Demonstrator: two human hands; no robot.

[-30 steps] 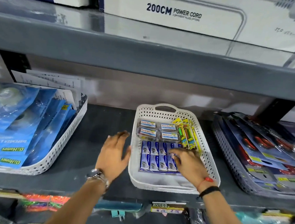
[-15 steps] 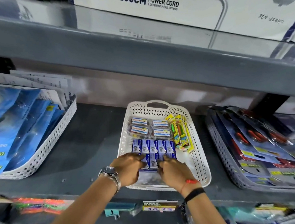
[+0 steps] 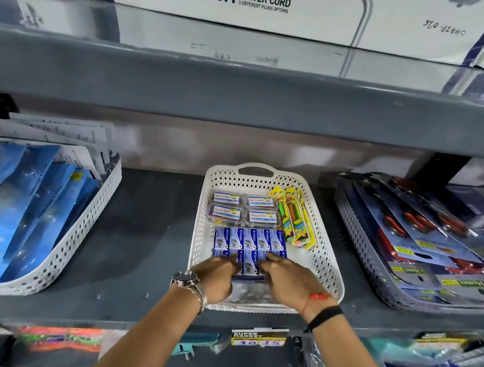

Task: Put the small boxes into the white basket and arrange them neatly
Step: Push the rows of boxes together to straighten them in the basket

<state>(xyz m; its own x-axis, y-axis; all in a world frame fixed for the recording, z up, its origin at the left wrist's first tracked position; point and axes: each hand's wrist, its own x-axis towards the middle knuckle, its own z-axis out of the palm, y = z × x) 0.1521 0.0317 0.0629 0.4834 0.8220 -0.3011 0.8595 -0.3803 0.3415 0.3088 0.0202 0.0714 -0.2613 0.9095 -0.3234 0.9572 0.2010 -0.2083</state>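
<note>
Pretty much done: small blue cardboard boxes (image 3: 249, 243) sit in rows inside the white perforated plastic basket (image 3: 327, 256). Left hand (image 3: 217, 277) and right hand (image 3: 287, 278), fingers loosely curled, nudge the basket's near row, probably just final squaring.

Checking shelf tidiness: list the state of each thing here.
White basket: on shelf, partly filled.
Small blue boxes: in basket, packed in rows.
Clear labelled containers: closed, two-by-two.
Left hand: touching boxes.
Right hand: touching boxes.
</note>
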